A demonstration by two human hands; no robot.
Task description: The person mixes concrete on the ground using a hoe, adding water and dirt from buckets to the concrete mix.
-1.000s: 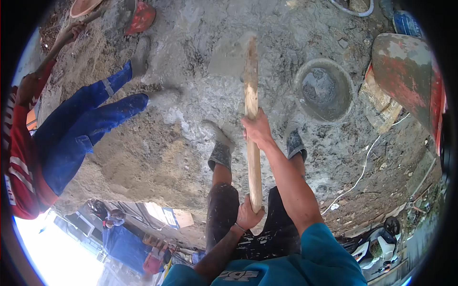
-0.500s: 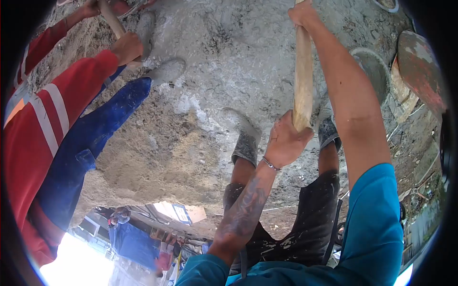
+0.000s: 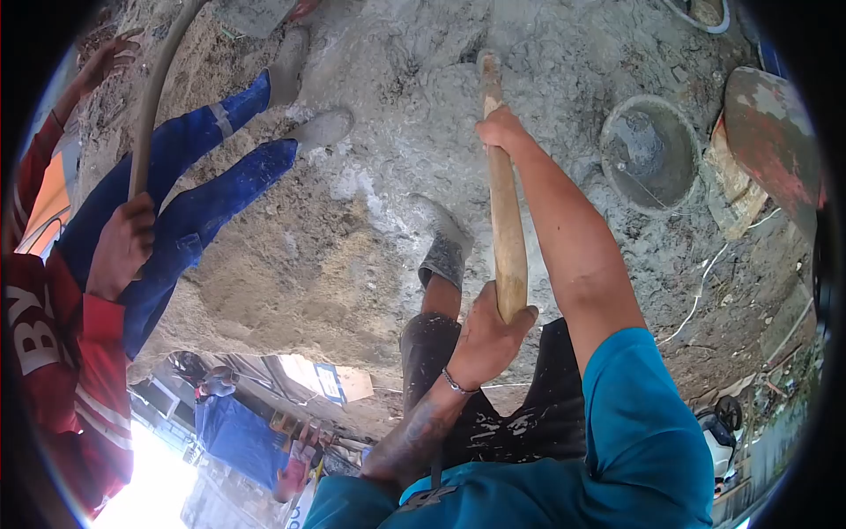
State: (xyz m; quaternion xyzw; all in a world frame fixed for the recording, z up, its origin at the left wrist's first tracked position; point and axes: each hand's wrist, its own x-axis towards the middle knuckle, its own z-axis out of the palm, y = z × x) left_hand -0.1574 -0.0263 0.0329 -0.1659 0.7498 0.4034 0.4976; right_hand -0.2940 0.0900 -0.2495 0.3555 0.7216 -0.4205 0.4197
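Both my hands grip a thick, pale wooden tool handle [image 3: 507,220]. My left hand [image 3: 489,339], with a bracelet at the wrist, is closed round its near end, in front of my body. My right hand [image 3: 504,130] is wrapped round it farther out, close to the far end. That far end meets wet grey cement mix [image 3: 405,132] spread over the ground; the tool's head cannot be made out. My boot [image 3: 445,242] stands at the near edge of the mix.
At left, a co-worker in a red top holds a long curved handle [image 3: 154,106] in one hand [image 3: 123,247]; the other hand [image 3: 110,60] is off it. A round bucket [image 3: 650,154] of grey liquid stands at right, near a reddish worn panel [image 3: 775,132]. A white cord [image 3: 705,286] crosses the ground.
Both my hands and the handle have moved left and closer to my body, bringing the bucket into full view. The co-worker's handle has swung more upright, and one of their hands has come off it.
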